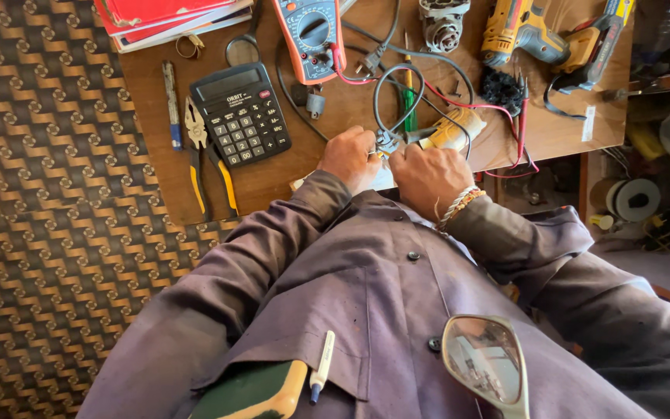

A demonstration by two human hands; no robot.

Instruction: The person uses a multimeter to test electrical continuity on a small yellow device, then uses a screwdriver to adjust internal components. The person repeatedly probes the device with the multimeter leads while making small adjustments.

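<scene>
- Working close together at the near edge of the worktop (157, 155) in the head view, both hands meet over a small metal part (385, 143) joined to a looped grey cable (397, 93).
- The left hand (348, 159) is curled shut, its fingertips pinching the part, just right of the black calculator (242, 112).
- The right hand (428, 177) is also closed in a fist, gripping the same part and cable; a yellow tool (451, 132) lies just beyond it.
- Left of the calculator rest pliers (199, 155), untouched; a red multimeter (310, 35) sits behind it, and a yellow drill (537, 35) lies far to its right.
- The job looks mid-way: the cable is in hand, while what is finished at the joint is hidden by the fingers.
</scene>
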